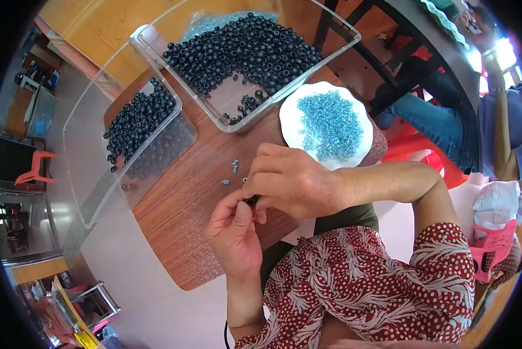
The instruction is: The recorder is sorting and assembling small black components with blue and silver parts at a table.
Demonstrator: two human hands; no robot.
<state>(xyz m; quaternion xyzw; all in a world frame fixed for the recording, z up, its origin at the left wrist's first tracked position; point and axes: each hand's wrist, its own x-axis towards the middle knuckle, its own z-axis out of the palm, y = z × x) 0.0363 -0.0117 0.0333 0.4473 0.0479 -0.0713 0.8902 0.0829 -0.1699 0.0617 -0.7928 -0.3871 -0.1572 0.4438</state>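
My left hand (236,232) and my right hand (293,183) meet over the near edge of the wooden table. Both are closed, fingertips pinched together around a small black ring-like piece (251,200), mostly hidden by the fingers. Just beyond them, several small metallic-looking pieces (235,166) lie on the tabletop. A scalloped white plate (290,119) right of centre holds a heap of small translucent blue pieces (330,125). At the back, a clear plastic bin (237,123) holds many round black pieces with holes (249,52).
A second clear bin (182,136) with black pieces (141,119) stands at the left, overhanging the table (173,232). A dark table frame (400,64) and a seated person in jeans (438,119) are at the right. Red chairs (37,167) stand around.
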